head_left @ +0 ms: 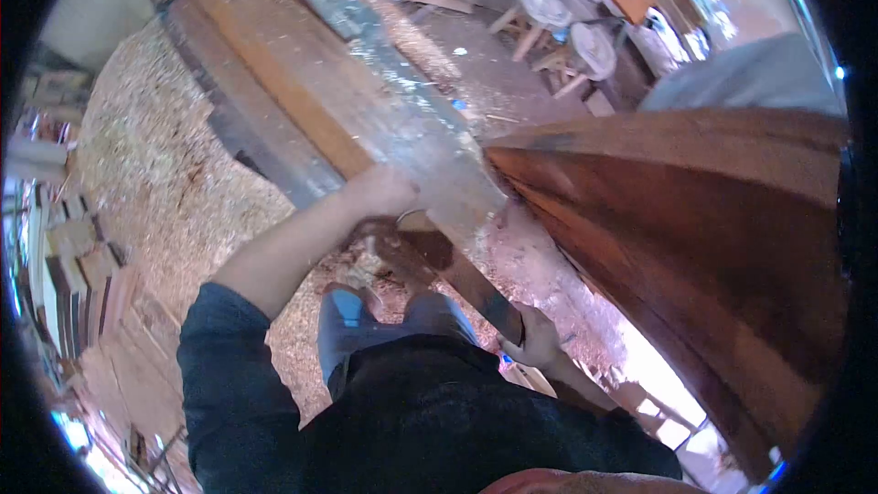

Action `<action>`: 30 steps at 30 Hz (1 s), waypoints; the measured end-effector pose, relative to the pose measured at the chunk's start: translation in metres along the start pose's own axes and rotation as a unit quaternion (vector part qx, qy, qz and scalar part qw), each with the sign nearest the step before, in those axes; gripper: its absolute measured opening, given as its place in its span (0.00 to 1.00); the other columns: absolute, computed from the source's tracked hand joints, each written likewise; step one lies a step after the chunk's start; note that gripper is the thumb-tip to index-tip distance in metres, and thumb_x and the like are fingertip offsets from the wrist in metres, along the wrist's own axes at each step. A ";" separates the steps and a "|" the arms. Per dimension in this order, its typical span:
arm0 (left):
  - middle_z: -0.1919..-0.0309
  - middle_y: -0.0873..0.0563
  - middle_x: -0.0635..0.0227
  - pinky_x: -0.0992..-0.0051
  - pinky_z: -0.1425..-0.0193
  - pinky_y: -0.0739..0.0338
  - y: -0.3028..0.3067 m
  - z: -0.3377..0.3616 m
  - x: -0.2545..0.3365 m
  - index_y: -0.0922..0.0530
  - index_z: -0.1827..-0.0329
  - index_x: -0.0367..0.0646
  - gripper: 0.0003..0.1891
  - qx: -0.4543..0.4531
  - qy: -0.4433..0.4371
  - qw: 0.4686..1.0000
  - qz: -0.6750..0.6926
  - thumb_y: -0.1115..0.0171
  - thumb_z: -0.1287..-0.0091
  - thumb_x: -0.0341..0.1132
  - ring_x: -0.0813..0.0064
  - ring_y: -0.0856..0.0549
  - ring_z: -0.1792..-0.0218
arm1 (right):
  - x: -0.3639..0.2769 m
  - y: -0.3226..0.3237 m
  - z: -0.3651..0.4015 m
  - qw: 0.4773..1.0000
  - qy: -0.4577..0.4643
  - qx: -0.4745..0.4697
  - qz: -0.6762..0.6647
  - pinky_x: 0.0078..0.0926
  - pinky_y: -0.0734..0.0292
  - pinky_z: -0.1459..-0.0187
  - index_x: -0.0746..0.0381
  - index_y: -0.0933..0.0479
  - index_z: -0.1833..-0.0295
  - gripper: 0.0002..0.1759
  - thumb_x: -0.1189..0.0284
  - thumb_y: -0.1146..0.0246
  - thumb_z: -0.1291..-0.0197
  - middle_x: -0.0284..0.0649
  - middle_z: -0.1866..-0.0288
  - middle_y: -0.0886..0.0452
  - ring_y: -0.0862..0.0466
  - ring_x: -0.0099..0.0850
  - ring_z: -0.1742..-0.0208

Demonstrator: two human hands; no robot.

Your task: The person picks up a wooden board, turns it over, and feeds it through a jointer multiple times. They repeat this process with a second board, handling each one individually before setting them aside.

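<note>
Wood nearly filled the frame. One long plank ran diagonally from upper left down to lower centre, lying along a worn grey-topped bench. Its low end stuck out past the bench toward the person's legs.

Left hand, centre of frame, lay over the plank's top w/ the arm stretched out. Its fingers folded down past the far edge and were hidden, so I couldn't tell if they gripped or only pressed. Right hand, lower centre-right, was wrapped round the plank's low end, fingers closed tight on it, thumb side up.

Hands sat well apart along the length, prob. because a piece that long swings unless it's held at 2 points: one hand bearing it down on the bench, the other taking the overhanging end.

A wide red-brown board filled the right side, leaning edge-up just beside the bench, prob. parked there within reach. Sawdust lay thick on the floor at left, piled along the bench's side. Stacked offcuts stood at the far left edge, well apart from the hands. Two round stools stood upper right, away from the bench.
</note>
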State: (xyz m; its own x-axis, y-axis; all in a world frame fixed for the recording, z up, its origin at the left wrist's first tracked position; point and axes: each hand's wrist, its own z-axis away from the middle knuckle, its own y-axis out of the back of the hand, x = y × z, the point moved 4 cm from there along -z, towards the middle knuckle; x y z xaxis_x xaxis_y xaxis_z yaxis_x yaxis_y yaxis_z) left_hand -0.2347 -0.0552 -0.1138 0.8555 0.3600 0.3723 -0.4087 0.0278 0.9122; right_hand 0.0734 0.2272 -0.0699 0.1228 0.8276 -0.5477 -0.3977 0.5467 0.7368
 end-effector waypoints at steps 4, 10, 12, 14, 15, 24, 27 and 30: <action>0.57 0.08 0.65 0.54 0.51 0.16 0.059 0.038 -0.054 0.13 0.47 0.61 0.26 -0.004 0.007 1.000 0.022 0.18 0.52 0.50 0.58 0.08 0.53 | -0.045 -0.001 -0.078 0.999 0.042 -0.020 -0.019 0.50 0.16 0.44 0.65 0.25 0.30 0.40 0.58 0.24 0.46 0.58 0.48 0.13 0.12 0.56 0.47; 0.57 0.09 0.66 0.54 0.41 0.22 0.099 0.086 -0.163 0.13 0.53 0.57 0.31 -0.044 0.092 0.994 0.025 0.12 0.64 0.49 0.58 0.10 0.48 | -0.136 -0.008 -0.184 0.994 0.101 0.017 -0.029 0.53 0.14 0.53 0.67 0.26 0.31 0.40 0.55 0.25 0.43 0.58 0.57 0.12 0.11 0.59 0.57; 0.56 0.09 0.64 0.53 0.38 0.23 0.119 0.105 -0.202 0.14 0.52 0.51 0.34 -0.027 0.104 0.994 0.018 0.12 0.68 0.43 0.55 0.11 0.47 | -0.173 -0.009 -0.223 0.988 0.139 0.042 -0.041 0.53 0.13 0.59 0.69 0.29 0.29 0.42 0.55 0.26 0.42 0.59 0.61 0.12 0.11 0.60 0.63; 0.50 0.09 0.64 0.54 0.34 0.23 0.136 0.126 -0.241 0.13 0.48 0.53 0.34 -0.039 0.123 0.992 -0.013 0.14 0.65 0.41 0.56 0.11 0.44 | -0.197 -0.019 -0.262 0.989 0.138 0.035 -0.028 0.54 0.14 0.63 0.69 0.30 0.28 0.43 0.54 0.26 0.42 0.60 0.64 0.12 0.11 0.60 0.67; 0.46 0.10 0.64 0.54 0.31 0.25 0.140 0.140 -0.261 0.13 0.46 0.54 0.32 0.020 0.121 0.992 -0.034 0.16 0.61 0.40 0.56 0.13 0.40 | -0.209 -0.025 -0.278 0.990 0.135 0.027 -0.021 0.54 0.14 0.65 0.69 0.31 0.27 0.44 0.54 0.26 0.41 0.60 0.65 0.13 0.11 0.60 0.68; 0.32 0.15 0.55 0.60 0.28 0.22 0.116 0.318 -0.460 0.23 0.27 0.49 0.38 0.474 0.462 0.749 0.029 0.24 0.45 0.39 0.49 0.19 0.29 | -0.366 -0.037 -0.475 0.988 0.146 0.050 0.032 0.55 0.16 0.67 0.75 0.30 0.33 0.43 0.53 0.26 0.41 0.61 0.71 0.15 0.11 0.59 0.70; 0.35 0.14 0.45 0.57 0.30 0.21 0.072 0.360 -0.526 0.23 0.28 0.40 0.33 0.488 0.627 0.571 0.206 0.28 0.35 0.46 0.45 0.16 0.32 | -0.415 -0.042 -0.541 0.988 0.148 0.036 -0.015 0.47 0.21 0.73 0.75 0.28 0.38 0.38 0.57 0.24 0.42 0.52 0.76 0.20 0.15 0.52 0.76; 0.40 0.13 0.40 0.54 0.32 0.21 0.014 0.373 -0.599 0.23 0.29 0.38 0.33 0.495 0.660 0.462 0.324 0.33 0.31 0.52 0.42 0.14 0.36 | -0.469 -0.040 -0.599 0.977 0.184 0.084 0.063 0.50 0.20 0.68 0.75 0.26 0.41 0.35 0.60 0.24 0.43 0.55 0.73 0.18 0.14 0.54 0.73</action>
State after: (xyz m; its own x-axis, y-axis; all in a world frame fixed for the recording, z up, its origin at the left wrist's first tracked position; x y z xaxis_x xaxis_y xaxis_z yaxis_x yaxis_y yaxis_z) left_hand -0.6341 -0.6179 -0.2598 -0.5521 0.2672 0.7898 0.4620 -0.6905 0.5566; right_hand -0.5126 -0.2587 -0.0794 -0.2659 0.8048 -0.5306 -0.2300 0.4816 0.8457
